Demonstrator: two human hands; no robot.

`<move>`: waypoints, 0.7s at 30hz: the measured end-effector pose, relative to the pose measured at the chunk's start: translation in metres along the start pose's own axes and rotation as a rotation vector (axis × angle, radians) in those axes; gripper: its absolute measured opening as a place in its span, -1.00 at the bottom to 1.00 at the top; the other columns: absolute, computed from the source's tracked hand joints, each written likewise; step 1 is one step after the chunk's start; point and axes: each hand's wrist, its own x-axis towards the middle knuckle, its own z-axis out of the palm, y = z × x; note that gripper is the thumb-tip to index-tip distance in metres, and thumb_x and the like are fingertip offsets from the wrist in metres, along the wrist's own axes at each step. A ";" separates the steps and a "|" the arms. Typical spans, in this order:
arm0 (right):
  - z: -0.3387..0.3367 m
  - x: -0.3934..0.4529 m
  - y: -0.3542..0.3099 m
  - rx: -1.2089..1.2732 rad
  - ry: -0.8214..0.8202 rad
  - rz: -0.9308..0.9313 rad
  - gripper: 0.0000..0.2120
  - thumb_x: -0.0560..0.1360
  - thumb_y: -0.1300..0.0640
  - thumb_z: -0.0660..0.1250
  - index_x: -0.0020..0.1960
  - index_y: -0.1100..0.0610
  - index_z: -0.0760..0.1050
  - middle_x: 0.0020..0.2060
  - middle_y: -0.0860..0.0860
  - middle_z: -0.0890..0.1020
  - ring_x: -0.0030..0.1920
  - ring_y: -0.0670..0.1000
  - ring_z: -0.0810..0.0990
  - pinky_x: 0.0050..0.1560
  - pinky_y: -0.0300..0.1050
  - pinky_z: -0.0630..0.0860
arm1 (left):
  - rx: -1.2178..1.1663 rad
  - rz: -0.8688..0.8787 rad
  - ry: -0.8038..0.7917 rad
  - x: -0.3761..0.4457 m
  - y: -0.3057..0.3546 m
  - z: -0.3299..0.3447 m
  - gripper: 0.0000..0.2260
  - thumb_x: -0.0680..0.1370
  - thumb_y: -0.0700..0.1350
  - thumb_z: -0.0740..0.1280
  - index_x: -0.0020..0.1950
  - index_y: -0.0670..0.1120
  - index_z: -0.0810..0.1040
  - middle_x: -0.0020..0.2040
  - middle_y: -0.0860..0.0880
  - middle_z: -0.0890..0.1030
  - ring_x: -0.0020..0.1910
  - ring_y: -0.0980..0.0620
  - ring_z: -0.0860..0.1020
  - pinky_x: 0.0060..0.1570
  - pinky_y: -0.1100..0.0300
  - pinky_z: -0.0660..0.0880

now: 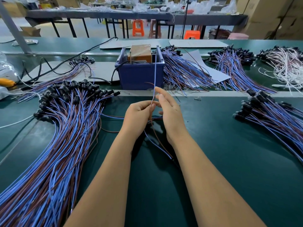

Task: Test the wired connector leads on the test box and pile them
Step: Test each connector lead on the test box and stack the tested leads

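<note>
a large pile of blue and brown leads [54, 145] is spread nearest, at the left of the green bench [229, 161]. a single lead [154, 79] is pinched between thumb and fingers of the left hand [139, 115], its blue wire stretched up to the test box [141, 53] inside a blue bin [139, 74]. the right hand [170, 112] is held just beside it, fingers loosely straight, nothing gripped. more leads [183, 71] are heaped right of the bin.

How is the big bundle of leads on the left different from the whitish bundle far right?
The left pile has blue and brown wires; the far-right bundle has whitish ones. The left pile is larger and nearer the hands; the whitish one lies farther back. Both have black connectors at one end.
</note>
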 end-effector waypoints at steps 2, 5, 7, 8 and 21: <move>-0.001 0.003 -0.001 0.217 0.007 0.101 -0.74 0.69 0.18 0.03 0.18 0.01 0.47 0.09 0.04 0.62 0.01 -0.01 0.56 0.05 -0.16 0.47 | 0.005 0.003 -0.022 -0.001 0.001 0.001 -0.69 0.61 -0.16 0.30 -0.17 0.17 0.71 -0.45 0.08 0.36 -0.46 0.14 0.27 -0.40 0.35 0.30; -0.005 0.005 -0.001 0.473 0.024 0.164 -0.79 0.69 0.21 0.01 0.12 0.11 0.43 -0.06 0.09 0.67 -0.10 0.01 0.59 -0.07 -0.17 0.54 | 0.069 0.008 -0.035 -0.002 0.002 0.001 -0.74 0.61 -0.12 0.31 -0.16 0.16 0.71 -0.45 0.05 0.37 -0.41 0.09 0.29 -0.31 0.20 0.29; -0.007 0.007 -0.001 0.507 0.058 0.157 -0.81 0.66 0.28 0.10 0.07 0.13 0.47 -0.13 0.08 0.67 -0.15 -0.03 0.61 -0.11 -0.23 0.55 | 0.099 0.005 -0.050 -0.002 0.002 0.001 -0.76 0.61 -0.10 0.31 -0.14 0.16 0.70 -0.44 0.02 0.39 -0.39 0.07 0.31 -0.28 0.17 0.30; -0.007 0.007 -0.001 0.512 0.084 0.149 -0.83 0.63 0.32 0.15 0.04 0.14 0.49 -0.16 0.09 0.66 -0.16 -0.03 0.61 -0.13 -0.24 0.55 | 0.105 0.000 -0.054 -0.002 0.003 0.000 -0.76 0.61 -0.10 0.31 -0.13 0.15 0.71 -0.44 0.02 0.39 -0.39 0.08 0.32 -0.28 0.18 0.31; -0.014 0.007 0.005 -0.344 0.417 -0.176 -0.79 0.52 0.21 0.37 0.13 0.02 0.54 -0.19 -0.07 0.67 -0.18 -0.05 0.60 -0.05 -0.16 0.50 | -0.044 -0.057 0.383 0.009 -0.005 -0.012 -0.73 0.63 -0.12 0.18 -0.17 0.02 0.62 -0.54 0.14 0.26 -0.52 0.11 0.21 -0.42 0.18 0.20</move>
